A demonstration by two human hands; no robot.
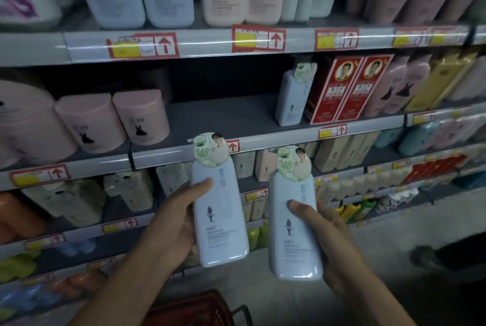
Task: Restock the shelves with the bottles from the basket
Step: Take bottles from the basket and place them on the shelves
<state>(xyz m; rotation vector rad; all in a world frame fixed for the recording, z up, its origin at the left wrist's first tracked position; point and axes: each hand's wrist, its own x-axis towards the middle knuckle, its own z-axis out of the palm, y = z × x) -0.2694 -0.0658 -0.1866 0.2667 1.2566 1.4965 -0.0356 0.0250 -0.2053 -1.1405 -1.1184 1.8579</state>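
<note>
2 bottles held before store shelving
Left hand (pixel 176 223) grips one pale bottle (pixel 221 210), right hand (pixel 326 231) another (pixel 293 223) (red basket (pixel 194 310) below); grey shelf (pixel 226 117) partly bare.

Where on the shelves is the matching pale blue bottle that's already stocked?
In the head view, the shelved bottle stands right of centre on the middle shelf, just left of the red boxes, beside a bare gap.

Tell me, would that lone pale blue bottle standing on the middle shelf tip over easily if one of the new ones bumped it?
Probably yes. The shelf bottle is tall and narrow, with a card tag at its neck, so it looks top-heavy. Its smooth plastic would likely slide on the grey shelf. The red boxes beside it might catch it.
</note>
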